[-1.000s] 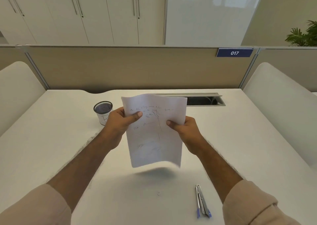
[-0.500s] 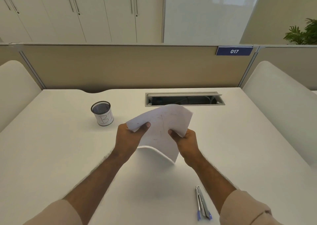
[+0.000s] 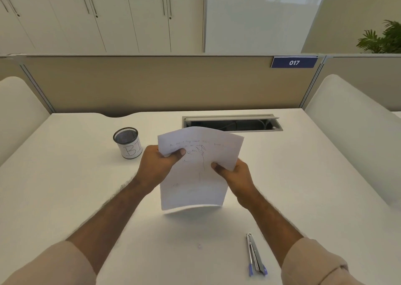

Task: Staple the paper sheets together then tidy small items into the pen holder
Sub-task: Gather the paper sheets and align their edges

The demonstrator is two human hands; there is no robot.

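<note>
The white paper sheets (image 3: 196, 171), with faint handwriting, stand nearly upright above the middle of the desk. My left hand (image 3: 157, 165) pinches their upper left corner and my right hand (image 3: 235, 176) grips their right edge. Their bottom edge hangs just above the desk. A slim metal stapler with a blue end (image 3: 255, 255) lies on the desk at the near right, beside my right forearm. The black mesh pen holder (image 3: 128, 142), with a white label, stands to the left of my left hand.
The white desk (image 3: 76, 187) ends at a beige partition (image 3: 152, 82) at the back. An open cable tray (image 3: 232, 124) is sunk into the desk behind the sheets. White side panels (image 3: 351, 132) rise at the left and right.
The sheets were tapped down and bent onto the desk half a second ago. Now both hands hold them raised and nearly upright again, a little lower than a second ago.
</note>
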